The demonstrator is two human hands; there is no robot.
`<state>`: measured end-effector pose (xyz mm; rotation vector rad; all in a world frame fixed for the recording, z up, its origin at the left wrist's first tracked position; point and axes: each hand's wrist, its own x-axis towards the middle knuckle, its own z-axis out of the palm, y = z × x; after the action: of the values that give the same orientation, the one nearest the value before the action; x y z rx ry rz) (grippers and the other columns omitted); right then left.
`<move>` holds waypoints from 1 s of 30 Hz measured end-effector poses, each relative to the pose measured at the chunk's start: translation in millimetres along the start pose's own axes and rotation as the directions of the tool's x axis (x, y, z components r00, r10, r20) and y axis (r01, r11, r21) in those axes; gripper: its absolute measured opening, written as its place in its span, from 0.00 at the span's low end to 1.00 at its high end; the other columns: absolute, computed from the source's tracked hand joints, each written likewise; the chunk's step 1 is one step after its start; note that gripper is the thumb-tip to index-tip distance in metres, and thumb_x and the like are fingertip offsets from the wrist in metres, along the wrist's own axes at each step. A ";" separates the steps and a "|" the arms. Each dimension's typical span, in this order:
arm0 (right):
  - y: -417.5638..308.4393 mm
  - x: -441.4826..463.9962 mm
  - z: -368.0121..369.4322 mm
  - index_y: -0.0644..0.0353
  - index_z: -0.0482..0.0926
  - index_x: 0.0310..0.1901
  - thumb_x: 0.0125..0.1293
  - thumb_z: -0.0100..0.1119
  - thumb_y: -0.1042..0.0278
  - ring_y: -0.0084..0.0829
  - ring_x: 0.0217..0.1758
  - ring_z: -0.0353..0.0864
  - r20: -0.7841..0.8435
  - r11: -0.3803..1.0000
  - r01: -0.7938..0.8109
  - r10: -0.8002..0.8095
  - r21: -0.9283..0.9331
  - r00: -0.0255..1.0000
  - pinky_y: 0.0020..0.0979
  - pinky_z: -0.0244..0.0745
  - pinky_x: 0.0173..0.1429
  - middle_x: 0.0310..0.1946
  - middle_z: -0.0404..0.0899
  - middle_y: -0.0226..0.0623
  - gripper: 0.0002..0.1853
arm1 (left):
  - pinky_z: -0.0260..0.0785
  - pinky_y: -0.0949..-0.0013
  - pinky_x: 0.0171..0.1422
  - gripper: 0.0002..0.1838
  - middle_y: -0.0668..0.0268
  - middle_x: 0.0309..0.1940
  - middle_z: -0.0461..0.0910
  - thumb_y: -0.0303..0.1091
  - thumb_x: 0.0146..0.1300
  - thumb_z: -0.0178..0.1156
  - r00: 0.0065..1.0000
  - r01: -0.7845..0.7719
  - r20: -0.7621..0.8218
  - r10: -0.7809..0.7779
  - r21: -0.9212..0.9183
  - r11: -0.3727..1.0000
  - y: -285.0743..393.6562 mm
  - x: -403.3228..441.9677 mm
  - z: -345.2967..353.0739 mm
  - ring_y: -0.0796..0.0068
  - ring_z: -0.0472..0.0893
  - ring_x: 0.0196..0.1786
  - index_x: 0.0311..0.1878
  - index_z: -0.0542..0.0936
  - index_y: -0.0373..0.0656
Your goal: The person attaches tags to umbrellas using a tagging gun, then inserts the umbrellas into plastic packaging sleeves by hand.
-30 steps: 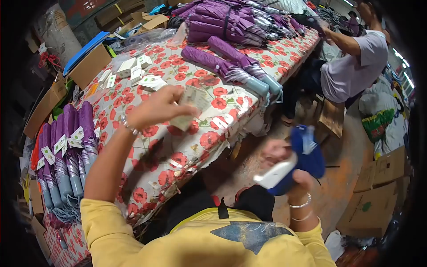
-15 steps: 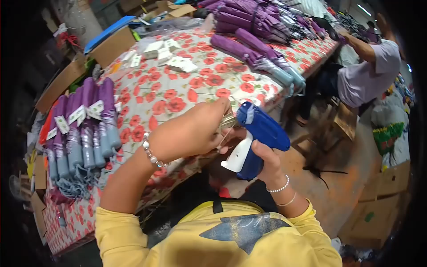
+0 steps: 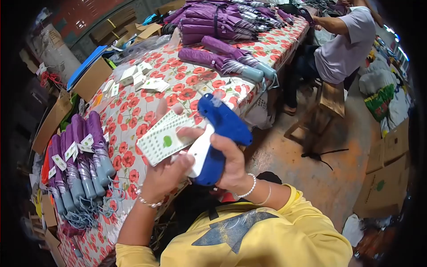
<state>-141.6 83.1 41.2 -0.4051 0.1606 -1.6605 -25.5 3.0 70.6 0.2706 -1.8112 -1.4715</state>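
Observation:
My right hand grips a blue and white tagging gun, held tilted above the table's near edge. Beside it, my left hand holds a fanned stack of white cards printed with green dots and a green blot. Its thumb is in front and its other fingers are partly hidden behind the stack. A fingertip, apparently from my right hand, lies across the top card. To the left, several folded purple umbrellas with grey-blue handles lie in a row, white tags hanging on them.
Two purple umbrellas lie across the flowered tablecloth, in front of a large umbrella pile. White card stacks sit mid-table. A person sits on a wooden stool at right. Cardboard boxes stand beyond.
My left hand has turned over, bringing the card stack's dotted face into view. Both hands and the tagging gun have shifted left in view, and the camera view has also moved.

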 end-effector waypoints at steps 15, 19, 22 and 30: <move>-10.8 13.1 -56.3 0.62 0.74 0.52 0.63 0.53 0.57 0.21 0.40 0.77 0.197 0.966 0.097 -0.049 -0.241 0.979 0.26 0.77 0.40 0.44 0.76 0.31 0.20 | 0.67 0.64 0.56 0.24 0.52 0.51 0.75 0.41 0.69 0.45 0.902 0.064 -0.408 -0.138 -0.190 0.980 -50.8 42.0 -72.6 0.65 0.75 0.52 0.58 0.69 0.30; -31.9 0.3 -47.7 0.63 0.74 0.50 0.62 0.53 0.59 0.23 0.41 0.79 0.160 0.973 0.038 -0.001 -0.227 0.987 0.29 0.78 0.45 0.40 0.78 0.32 0.19 | 0.59 0.61 0.65 0.19 0.54 0.54 0.72 0.36 0.68 0.46 0.974 0.115 -0.227 0.008 0.523 0.844 -47.5 35.8 -77.0 0.62 0.69 0.59 0.54 0.71 0.30; -35.7 -2.8 -45.2 0.63 0.76 0.46 0.62 0.54 0.59 0.24 0.43 0.80 0.160 0.961 0.081 -0.040 -0.263 0.986 0.30 0.78 0.47 0.40 0.79 0.33 0.17 | 0.54 0.58 0.67 0.18 0.49 0.54 0.69 0.33 0.63 0.52 0.998 -0.059 0.038 0.050 0.830 0.555 -119.7 35.6 -82.3 0.53 0.67 0.58 0.53 0.71 0.32; -50.7 -38.0 -55.5 0.64 0.73 0.50 0.59 0.57 0.64 0.29 0.41 0.81 -0.048 0.921 -0.128 0.119 -0.368 0.992 0.29 0.76 0.47 0.38 0.79 0.38 0.19 | 0.67 0.77 0.32 0.15 0.71 0.26 0.72 0.40 0.67 0.54 0.816 0.564 0.115 -0.566 -0.372 0.737 -35.7 25.3 -19.8 0.80 0.72 0.27 0.51 0.76 0.41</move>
<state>-205.4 120.1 0.5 -0.6467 0.5144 -1.5091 -39.9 -37.8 49.7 0.6668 -1.4335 -2.2177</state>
